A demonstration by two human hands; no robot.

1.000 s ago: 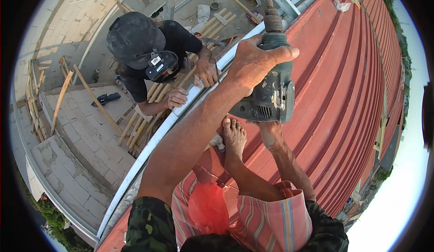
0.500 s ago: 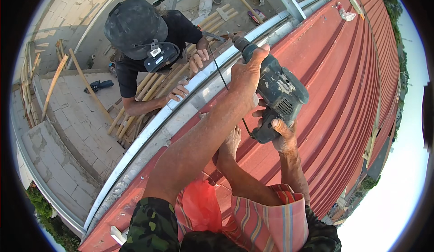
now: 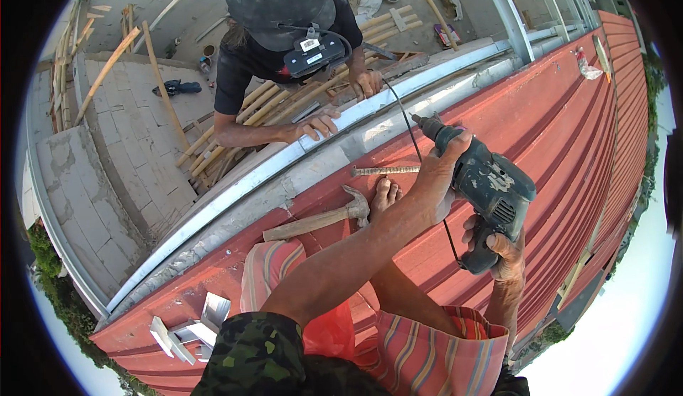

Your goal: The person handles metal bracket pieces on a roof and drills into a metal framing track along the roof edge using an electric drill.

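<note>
I hold a dark green, scuffed power drill over the red roof, its tip angled up and left toward the silver metal rail but apart from it. My left hand wraps round the drill's front body behind the chuck. On the rear handle, my right hand is closed, partly hidden by the tool. A black cord runs from the handle past my left wrist and over the rail. Across the rail, a co-worker in a dark cap rests a hand and another hand on it.
A claw hammer with a wooden handle and a ridged metal rod lie on the red metal roof by my bare foot. Metal offcuts lie lower left. Beyond the rail are wooden poles and a lower block surface.
The drill has drawn back from the rail, its tip now short of it. My view has shifted, bringing the hammer, rod and metal offcuts into sight. The co-worker's hands remain on the rail.
</note>
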